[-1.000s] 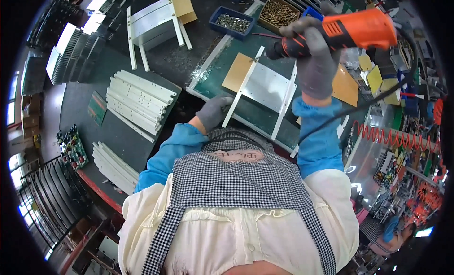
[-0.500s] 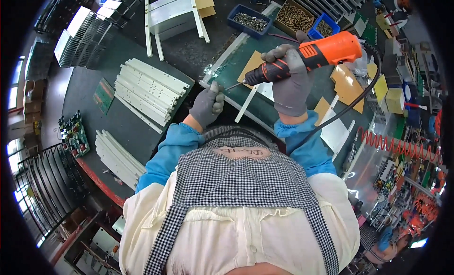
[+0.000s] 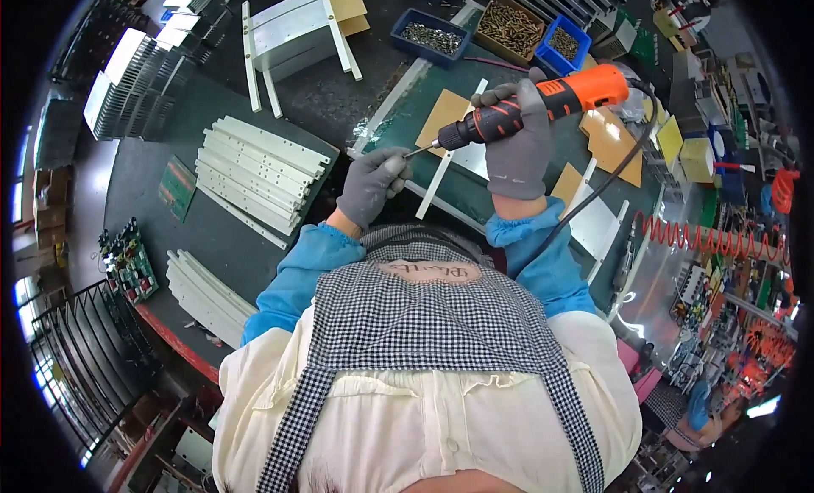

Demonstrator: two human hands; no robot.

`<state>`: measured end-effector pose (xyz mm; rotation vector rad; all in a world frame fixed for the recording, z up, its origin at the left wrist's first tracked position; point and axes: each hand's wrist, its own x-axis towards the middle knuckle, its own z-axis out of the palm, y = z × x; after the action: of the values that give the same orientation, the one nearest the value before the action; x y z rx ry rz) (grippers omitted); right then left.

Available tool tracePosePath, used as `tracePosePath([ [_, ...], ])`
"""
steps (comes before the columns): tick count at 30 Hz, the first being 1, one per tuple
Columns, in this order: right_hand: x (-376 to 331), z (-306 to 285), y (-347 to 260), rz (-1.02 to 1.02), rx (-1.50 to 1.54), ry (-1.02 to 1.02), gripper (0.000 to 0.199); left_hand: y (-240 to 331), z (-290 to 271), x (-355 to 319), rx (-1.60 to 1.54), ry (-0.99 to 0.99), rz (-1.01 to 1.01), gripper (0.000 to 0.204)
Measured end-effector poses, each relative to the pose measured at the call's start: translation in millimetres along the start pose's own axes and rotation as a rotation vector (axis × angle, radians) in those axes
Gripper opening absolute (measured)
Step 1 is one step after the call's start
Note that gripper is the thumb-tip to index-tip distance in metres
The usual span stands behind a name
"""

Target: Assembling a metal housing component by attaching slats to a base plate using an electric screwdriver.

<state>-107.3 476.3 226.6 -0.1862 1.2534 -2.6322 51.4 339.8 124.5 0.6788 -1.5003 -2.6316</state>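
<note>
My right hand (image 3: 515,145), in a grey glove, grips an orange and black electric screwdriver (image 3: 543,107) with a black cord. Its bit points left and down to my left hand (image 3: 373,183), also gloved, whose fingers are pinched at the bit's tip; whatever small thing they hold is hidden. Just below the tool lies a white metal frame (image 3: 445,175) on a green mat (image 3: 407,124), with a brown cardboard square (image 3: 443,113) beside it.
Stacked white bars (image 3: 259,167) lie to the left, more white strips (image 3: 203,294) near the table's red edge. Blue bins of screws (image 3: 432,37) and a brown box of screws (image 3: 509,25) stand at the back. Another white frame (image 3: 292,35) is far left, green circuit boards (image 3: 127,260) lower left.
The screwdriver came down and left from its raised position. My left hand rose from the frame to meet the bit's tip.
</note>
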Motion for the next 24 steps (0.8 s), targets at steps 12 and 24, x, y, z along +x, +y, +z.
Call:
tracePosePath([
  [12,-1,-18,-16,-0.173,-0.153,0.057,0.045,-4,3,15,0.162,-0.064,-0.259,0.052],
  [24,-25,-16,-22,-0.252,-0.446,-0.047,0.068,-42,15,36,0.505,-0.172,-0.424,0.05],
])
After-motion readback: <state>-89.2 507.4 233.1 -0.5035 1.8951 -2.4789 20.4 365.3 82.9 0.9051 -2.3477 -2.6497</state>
